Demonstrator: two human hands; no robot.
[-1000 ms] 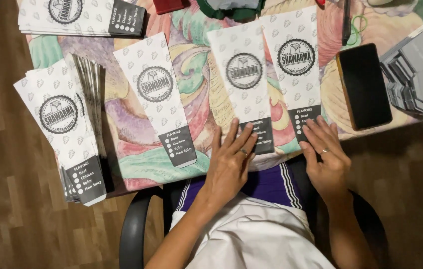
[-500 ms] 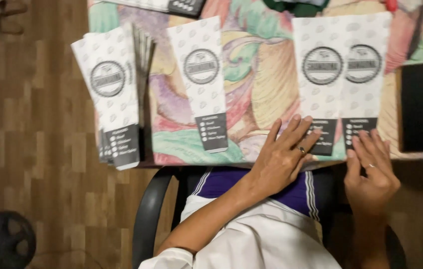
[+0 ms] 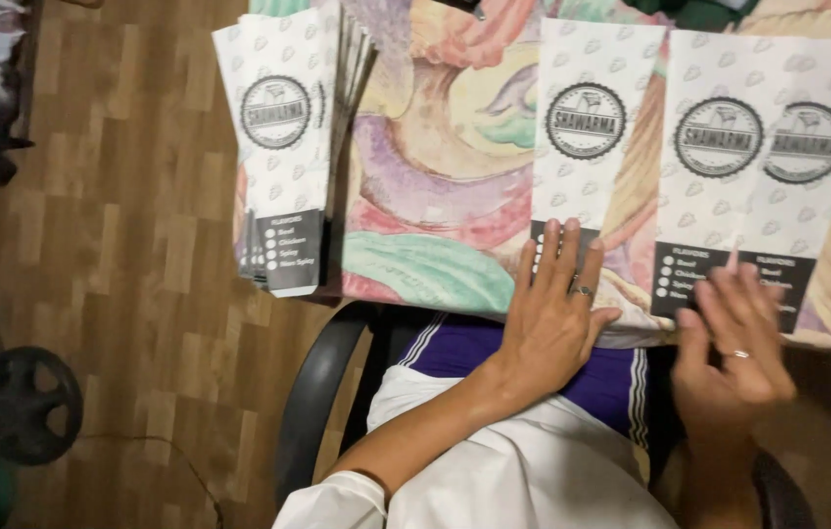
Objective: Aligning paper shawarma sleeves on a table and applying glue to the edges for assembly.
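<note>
though flat, paper bag (image 3: 593, 127) lengthwise away

Wood plank floor (image 3: 141, 294), black chair (image 3: 312, 402) (armrest only)

Even indoor light; slight motion blur

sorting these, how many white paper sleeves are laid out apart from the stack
3: one sleeve under the left hand, two overlapping sleeves by the right hand. More may lie outside view.
</note>
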